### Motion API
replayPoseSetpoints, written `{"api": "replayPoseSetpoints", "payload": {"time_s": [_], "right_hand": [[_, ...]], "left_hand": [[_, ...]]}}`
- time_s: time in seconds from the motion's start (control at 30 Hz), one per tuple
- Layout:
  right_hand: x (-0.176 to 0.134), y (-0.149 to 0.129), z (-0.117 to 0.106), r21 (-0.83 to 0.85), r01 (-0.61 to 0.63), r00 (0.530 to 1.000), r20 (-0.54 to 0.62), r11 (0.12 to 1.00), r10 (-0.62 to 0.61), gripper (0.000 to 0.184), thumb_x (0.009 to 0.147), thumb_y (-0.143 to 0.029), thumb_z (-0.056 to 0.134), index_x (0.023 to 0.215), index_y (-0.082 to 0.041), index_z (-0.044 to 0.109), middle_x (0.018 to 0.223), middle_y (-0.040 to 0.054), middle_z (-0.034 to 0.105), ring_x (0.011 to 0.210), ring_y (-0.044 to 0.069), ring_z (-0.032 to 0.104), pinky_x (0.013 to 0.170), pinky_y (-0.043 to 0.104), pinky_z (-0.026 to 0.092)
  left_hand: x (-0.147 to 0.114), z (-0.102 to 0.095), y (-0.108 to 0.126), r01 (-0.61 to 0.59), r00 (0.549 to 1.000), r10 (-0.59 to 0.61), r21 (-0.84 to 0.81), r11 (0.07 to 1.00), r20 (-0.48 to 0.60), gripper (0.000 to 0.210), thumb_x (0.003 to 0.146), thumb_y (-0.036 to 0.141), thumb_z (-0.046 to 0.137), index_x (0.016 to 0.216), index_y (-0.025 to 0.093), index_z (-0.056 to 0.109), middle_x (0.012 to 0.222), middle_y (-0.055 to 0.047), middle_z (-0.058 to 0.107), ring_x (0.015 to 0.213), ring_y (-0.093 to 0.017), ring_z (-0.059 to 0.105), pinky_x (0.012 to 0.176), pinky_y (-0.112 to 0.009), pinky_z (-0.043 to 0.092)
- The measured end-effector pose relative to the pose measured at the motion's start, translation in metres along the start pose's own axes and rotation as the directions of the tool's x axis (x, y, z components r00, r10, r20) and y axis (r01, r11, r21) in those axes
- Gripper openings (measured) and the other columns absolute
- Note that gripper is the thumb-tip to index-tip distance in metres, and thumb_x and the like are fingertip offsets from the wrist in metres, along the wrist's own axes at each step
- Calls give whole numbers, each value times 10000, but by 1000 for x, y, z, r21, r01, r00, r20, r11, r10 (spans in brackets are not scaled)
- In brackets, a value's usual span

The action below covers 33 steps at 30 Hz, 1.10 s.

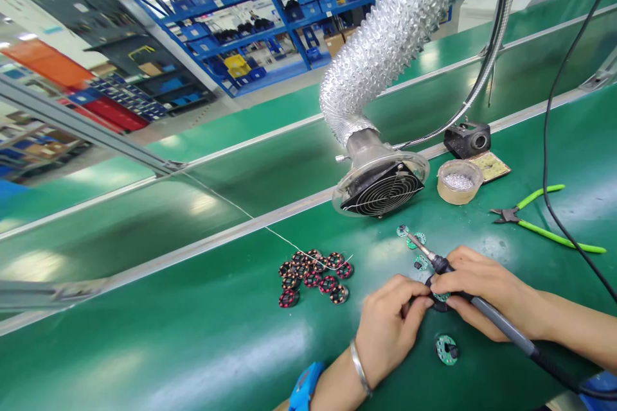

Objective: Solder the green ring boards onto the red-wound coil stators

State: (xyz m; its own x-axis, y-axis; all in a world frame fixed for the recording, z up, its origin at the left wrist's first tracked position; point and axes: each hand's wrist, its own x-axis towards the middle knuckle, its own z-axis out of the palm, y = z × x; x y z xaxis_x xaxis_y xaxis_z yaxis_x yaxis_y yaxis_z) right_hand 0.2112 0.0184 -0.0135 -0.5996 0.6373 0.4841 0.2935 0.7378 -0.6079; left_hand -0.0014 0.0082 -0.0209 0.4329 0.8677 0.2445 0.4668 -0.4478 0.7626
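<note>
My left hand [393, 314], with a bracelet at its wrist, pinches the edge of a black round part that has a small green circuit board [440, 297] on it. From the other side, fingers of my right hand [496, 289] touch the same board. That hand also grips a soldering iron [504, 321], its metal tip pointing forward and left, away from the board. Fingers cover much of the round part. Beyond it lie several loose green boards [420, 262]. Closer to me rests another round green board [447, 350] with a black piece on it.
Several copper-wound ring coils [313, 279] lie to the left, a thin wire [289, 243] running over them. A fume extractor [385, 191] hangs ahead. Behind are a round tub [459, 183], an iron stand [467, 140] and a yellow sponge [490, 167]. Green-handled cutters [508, 215] lie right.
</note>
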Motion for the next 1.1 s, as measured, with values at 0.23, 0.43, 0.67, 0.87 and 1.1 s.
{"api": "replayPoseSetpoints", "payload": {"time_s": [0.23, 0.43, 0.67, 0.87, 1.1], "right_hand": [[-4, -3, 4, -48, 16, 997, -71, 999, -19, 312, 895, -44, 473, 1170, -179, 529, 928, 58, 649, 797, 167, 528, 758, 340, 471], [-9, -9, 5, -159, 100, 987, -112, 982, -118, 383, 874, -25, 464, 1210, -199, 523, 854, 39, 663, 764, 159, 600, 753, 344, 506], [-10, -10, 7, -148, 100, 988, -100, 984, -116, 396, 841, 3, 460, 1187, -177, 524, 783, 22, 647, 710, 153, 599, 710, 323, 501], [-13, -12, 1, -94, 63, 986, -145, 994, -76, 453, 860, -12, 442, 1273, -194, 478, 720, -6, 604, 636, 143, 548, 692, 318, 491], [-21, -30, -24, -45, -46, 981, -192, 998, 37, 468, 802, -120, 507, 1266, -176, 532, 774, 51, 600, 646, 191, 577, 577, 324, 476]], "left_hand": [[7, 0, 0, 32, 997, -23, -128, 991, 72, 72, 846, 144, 598, 842, 166, 666, 774, -26, 618, 560, -92, 503, 503, -186, 413], [8, 4, 2, 20, 998, -15, -78, 997, 69, 93, 847, 124, 541, 814, 164, 619, 739, -15, 569, 544, -88, 472, 487, -189, 384], [7, 0, 1, -29, 998, 31, -37, 999, 58, 95, 860, 122, 524, 828, 178, 593, 786, -30, 593, 592, -104, 519, 521, -199, 421], [4, -4, -7, -231, 969, 221, 92, 968, 108, 118, 897, 117, 485, 911, 202, 566, 834, -31, 642, 769, -140, 622, 641, -211, 491], [2, -7, -8, -284, 954, 251, 219, 934, 165, 140, 935, 151, 442, 959, 212, 565, 868, -24, 669, 800, -133, 649, 665, -206, 512]]}}
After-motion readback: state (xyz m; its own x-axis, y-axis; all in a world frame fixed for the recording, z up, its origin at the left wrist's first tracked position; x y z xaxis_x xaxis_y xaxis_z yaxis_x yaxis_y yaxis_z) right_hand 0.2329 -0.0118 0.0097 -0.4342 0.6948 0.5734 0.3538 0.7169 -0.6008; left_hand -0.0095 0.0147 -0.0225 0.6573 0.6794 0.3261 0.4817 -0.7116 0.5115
